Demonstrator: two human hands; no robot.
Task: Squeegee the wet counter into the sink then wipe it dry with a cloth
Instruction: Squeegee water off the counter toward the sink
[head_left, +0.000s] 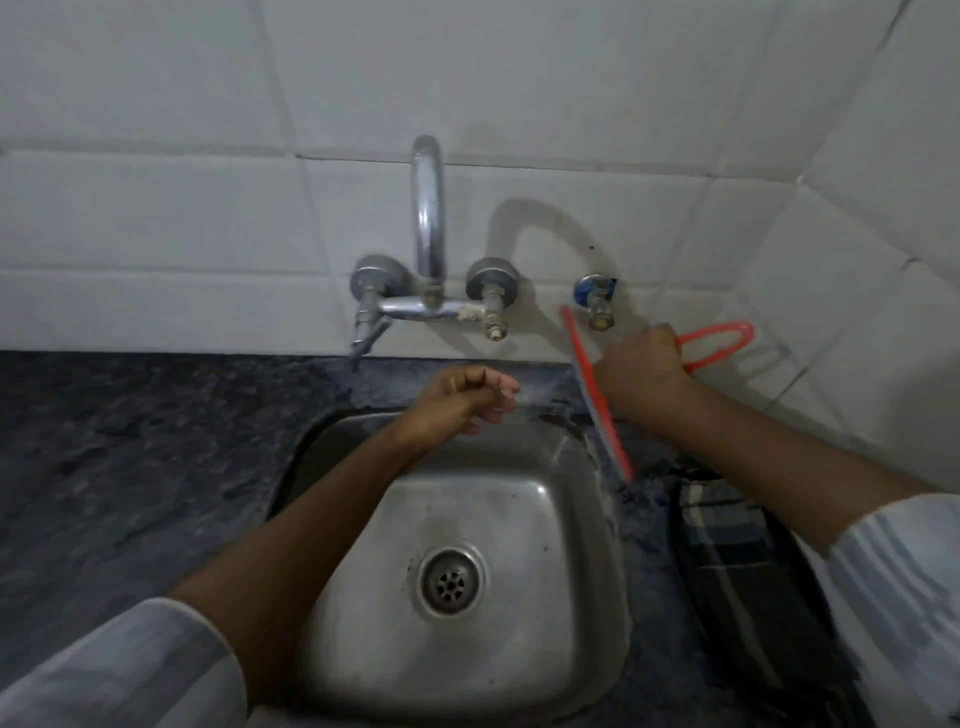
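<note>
My right hand (641, 371) grips the handle of an orange squeegee (602, 410), whose looped handle end sticks out to the right. Its long blade stands on the dark stone counter (130, 467) at the sink's right rim, running from the wall toward me. The steel sink (467, 545) lies in the middle, with its drain near the front. My left hand (467, 397) hovers over the sink's back rim, fingers loosely curled, holding nothing. A dark checked cloth (737, 551) lies on the counter right of the sink, partly under my right forearm.
A chrome tap (428, 228) with two valves juts from the white tiled wall above the sink. A small blue-capped valve (597, 299) sits on the wall just behind the squeegee. The tiled corner wall closes in on the right.
</note>
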